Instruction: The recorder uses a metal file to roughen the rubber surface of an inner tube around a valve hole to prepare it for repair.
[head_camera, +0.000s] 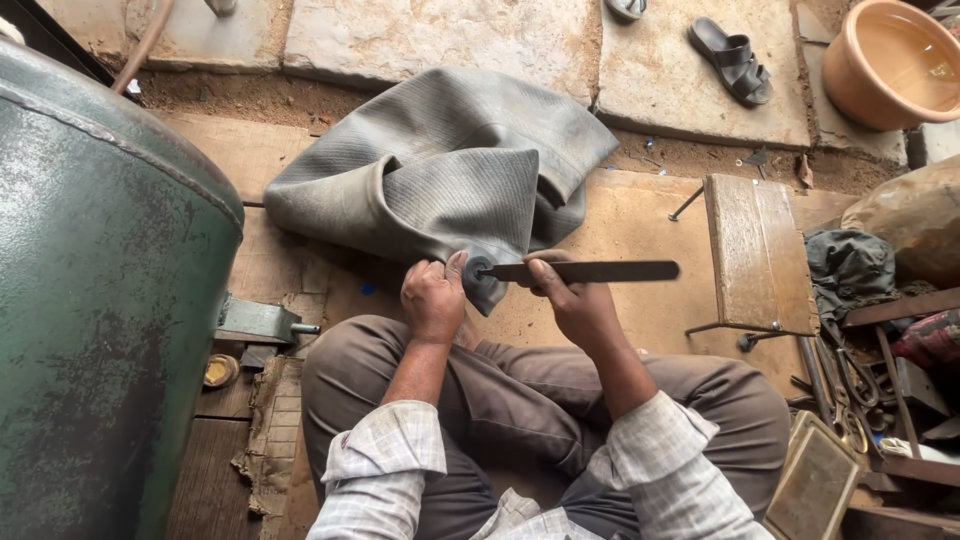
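- Left hand (432, 297) is clamped on a fold of the grey rubber tube (440, 165), thumb pressing beside a small round dark patch (479, 274) at the fold's corner.
- Right hand (575, 300) is closed around a flat dark metal file (595, 271), gripping it near its left end.
- File's long axis runs left to right, nearly level; its near tip lies on the patch, and the free end points away to the right, past the right hand.
- Patch sits between the two hands, touching the left thumb and just left of the right hand's fingers; the left hand is the nearer one.
- Tube lies crumpled on the floor straight ahead of the hands, its bulk spreading away from the person, only the pinched corner drawn in toward the knees.
- Person sits cross-legged, brown trousers, checked sleeves.
- Left of them stands a big green tank (100, 280).
- To the right are a small wooden stool (755, 250), a rag (850, 262), and scattered tools (850, 385).
- Farther off lie a sandal (732, 60) and an orange basin (893, 62) on stone slabs.
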